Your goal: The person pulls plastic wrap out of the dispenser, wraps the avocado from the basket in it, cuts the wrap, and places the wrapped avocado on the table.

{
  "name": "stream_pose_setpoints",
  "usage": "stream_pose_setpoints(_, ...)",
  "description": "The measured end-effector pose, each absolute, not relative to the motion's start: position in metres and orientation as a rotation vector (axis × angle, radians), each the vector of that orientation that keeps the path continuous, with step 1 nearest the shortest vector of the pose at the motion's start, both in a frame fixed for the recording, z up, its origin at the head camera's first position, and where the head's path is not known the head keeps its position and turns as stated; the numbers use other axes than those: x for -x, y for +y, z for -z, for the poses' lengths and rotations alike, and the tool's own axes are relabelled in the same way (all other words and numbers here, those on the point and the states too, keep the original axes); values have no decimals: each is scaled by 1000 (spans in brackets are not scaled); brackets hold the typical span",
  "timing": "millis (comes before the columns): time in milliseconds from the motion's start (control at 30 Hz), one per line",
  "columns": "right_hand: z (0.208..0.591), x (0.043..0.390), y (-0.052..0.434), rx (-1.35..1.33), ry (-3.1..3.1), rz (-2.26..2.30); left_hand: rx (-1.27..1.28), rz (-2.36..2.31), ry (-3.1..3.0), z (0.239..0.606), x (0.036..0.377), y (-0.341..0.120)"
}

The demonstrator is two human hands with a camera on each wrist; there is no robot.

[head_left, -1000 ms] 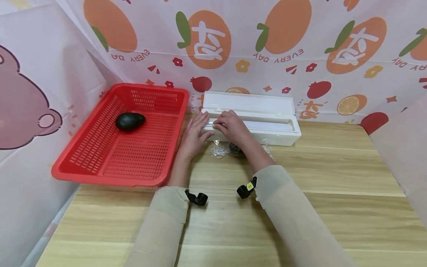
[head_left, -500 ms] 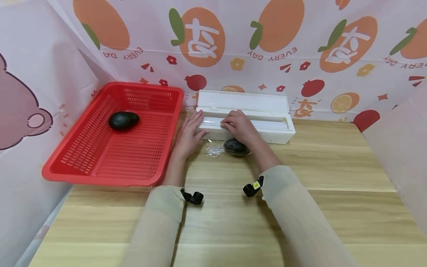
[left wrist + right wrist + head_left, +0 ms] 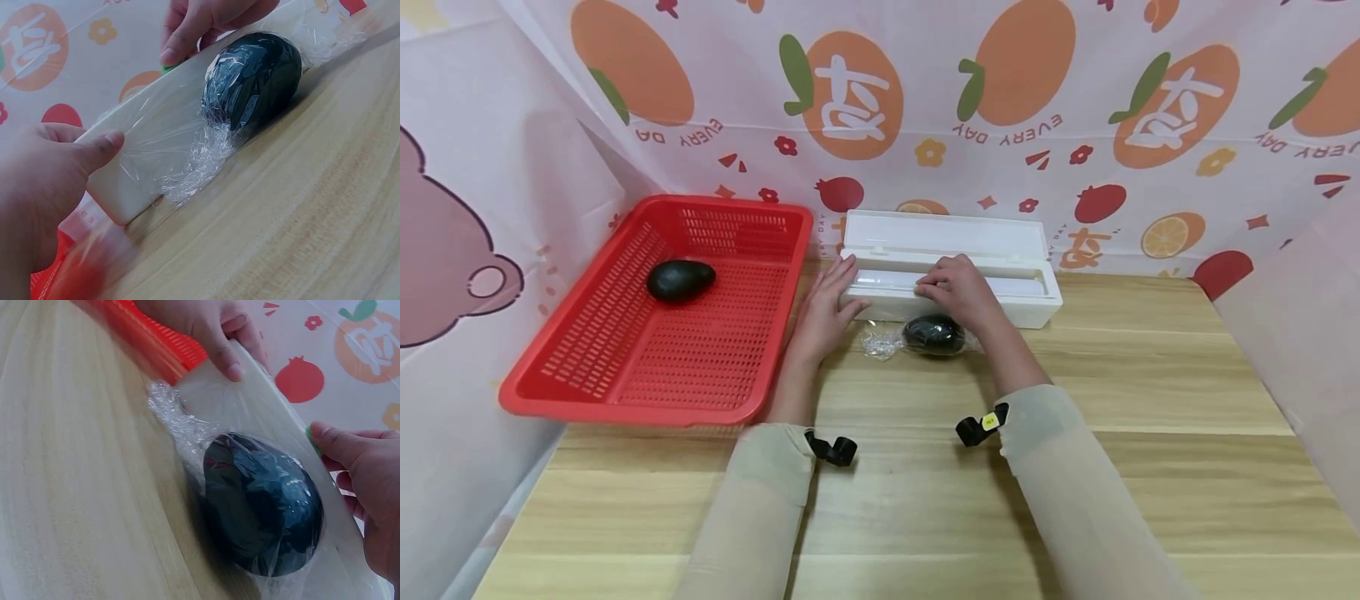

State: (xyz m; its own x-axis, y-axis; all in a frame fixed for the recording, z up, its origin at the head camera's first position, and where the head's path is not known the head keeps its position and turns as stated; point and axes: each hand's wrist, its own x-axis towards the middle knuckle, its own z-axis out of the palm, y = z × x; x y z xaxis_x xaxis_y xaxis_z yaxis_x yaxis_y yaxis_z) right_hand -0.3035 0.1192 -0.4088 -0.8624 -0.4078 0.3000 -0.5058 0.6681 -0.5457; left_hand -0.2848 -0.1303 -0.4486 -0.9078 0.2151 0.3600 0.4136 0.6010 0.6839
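Note:
A white cling film box (image 3: 1030, 313) lies lengthwise at the back of the table, its lid (image 3: 947, 235) raised and a film roll (image 3: 1015, 287) inside. My left hand (image 3: 822, 323) grips the box's left end, thumb on the front wall and fingers over the top edge. Near the middle of the front edge, my right hand (image 3: 964, 292) pinches a small green slide cutter (image 3: 167, 68), mostly hidden by the fingers. Against the front wall sits a dark green avocado (image 3: 934, 334), wrapped in clear film (image 3: 203, 162) that is bunched at its left end and drapes up onto the box.
Left of the box stands a red plastic basket (image 3: 767, 350) with an unwrapped avocado (image 3: 681, 280) in it. A printed cloth (image 3: 940, 92) hangs behind the wooden table (image 3: 910, 508).
My right hand has slid rightward along the box's front edge, and more of the wrapped avocado shows. My left hand stays on the box's left end.

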Motion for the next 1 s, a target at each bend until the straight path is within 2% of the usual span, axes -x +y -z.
stream_pose_setpoints(733,418,297,157,-813,-2649,-885,483,1198,-2590,455,282,-138)
stream_pose_setpoints(1000,418,292,179,-735,-2625,-918,518,1201,-2565,451,286,-133)
